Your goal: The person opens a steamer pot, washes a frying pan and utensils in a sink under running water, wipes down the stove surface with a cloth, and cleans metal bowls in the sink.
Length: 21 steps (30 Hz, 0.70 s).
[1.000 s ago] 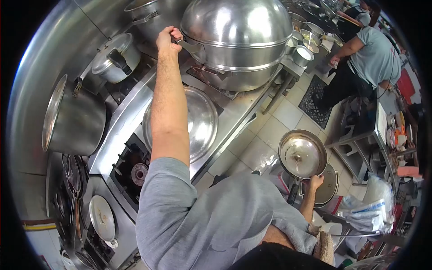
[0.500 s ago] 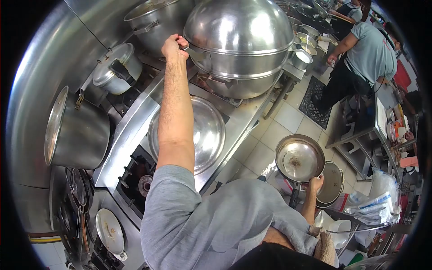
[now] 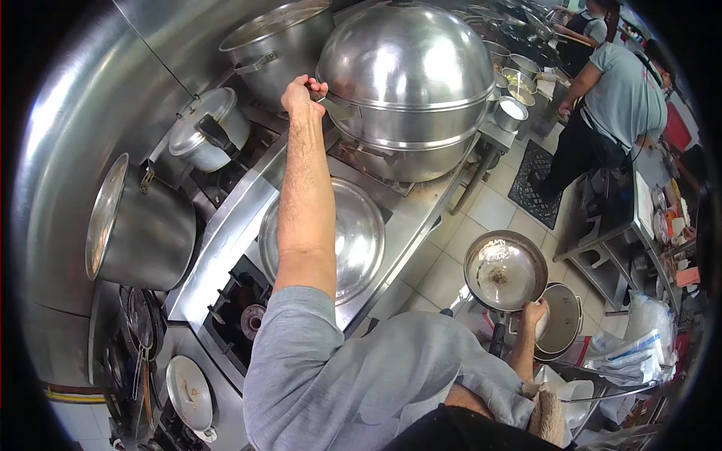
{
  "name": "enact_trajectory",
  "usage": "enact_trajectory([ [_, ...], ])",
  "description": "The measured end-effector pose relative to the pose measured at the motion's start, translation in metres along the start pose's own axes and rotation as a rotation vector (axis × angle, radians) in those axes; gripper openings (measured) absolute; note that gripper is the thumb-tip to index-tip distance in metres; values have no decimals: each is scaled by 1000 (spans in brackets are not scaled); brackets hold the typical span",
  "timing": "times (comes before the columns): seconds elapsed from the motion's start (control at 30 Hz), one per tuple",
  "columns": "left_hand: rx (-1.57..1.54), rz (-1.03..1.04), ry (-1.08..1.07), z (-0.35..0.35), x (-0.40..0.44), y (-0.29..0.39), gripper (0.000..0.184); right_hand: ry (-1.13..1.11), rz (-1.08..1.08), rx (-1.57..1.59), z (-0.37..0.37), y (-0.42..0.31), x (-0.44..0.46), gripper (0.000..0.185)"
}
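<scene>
Domed pot (image 3: pixel 406 68) now lower in view, handle (image 3: pixel 342 107) partly behind left grip (image 3: pixel 302 96).

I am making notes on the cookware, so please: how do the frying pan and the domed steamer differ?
The domed steamer is tall and closed on top; the frying pan is shallow and open. The domed steamer stands on the steel stovetop, the left hand at its side; the frying pan is held in the right hand. The frying pan shows a dark patch inside, while the domed steamer's outside looks bright. Both look round and metallic.
</scene>
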<state>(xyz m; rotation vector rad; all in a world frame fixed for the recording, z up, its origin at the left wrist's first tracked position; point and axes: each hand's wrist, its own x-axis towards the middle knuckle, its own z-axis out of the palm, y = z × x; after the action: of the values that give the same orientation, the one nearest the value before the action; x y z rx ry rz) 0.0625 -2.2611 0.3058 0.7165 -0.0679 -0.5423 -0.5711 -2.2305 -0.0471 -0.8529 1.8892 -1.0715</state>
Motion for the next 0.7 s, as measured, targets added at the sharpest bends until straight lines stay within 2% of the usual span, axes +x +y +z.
enact_trajectory([
  [0.07, -20, -18, 21, 2, -4, 2, 5, 15, -114, -42, -1, 45, 43, 53],
  [0.17, -30, -31, 59, 5, -3, 3, 3, 11, -103, -49, 2, 50, 53, 52],
  [0.2, -28, -29, 62, 6, -3, 4, 3, 7, -101, -51, 3, 39, 42, 52],
  [0.27, -39, -17, 63, 9, -1, 4, 3, 8, 29, -10, 10, -34, -19, 52],
  [0.43, -54, -8, 48, 10, 0, 4, 4, -22, -40, -67, 19, -10, 6, 55],
  [0.5, -62, -3, 48, 10, 0, 3, 4, -25, -26, -84, 23, -32, -14, 53],
  [0.53, -70, -1, 40, 13, 1, 4, 3, -33, -30, -76, 28, -14, 3, 53],
  [0.6, -68, 12, 33, 14, 0, 5, 3, 56, -292, -172, 34, -16, 0, 52],
  [0.63, -58, 18, 39, 15, -2, 5, 3, 4, -117, -111, 33, -18, -2, 52],
  [0.7, -41, 13, 62, 16, -4, 6, 3, -28, -67, -68, 35, -30, -12, 52],
])
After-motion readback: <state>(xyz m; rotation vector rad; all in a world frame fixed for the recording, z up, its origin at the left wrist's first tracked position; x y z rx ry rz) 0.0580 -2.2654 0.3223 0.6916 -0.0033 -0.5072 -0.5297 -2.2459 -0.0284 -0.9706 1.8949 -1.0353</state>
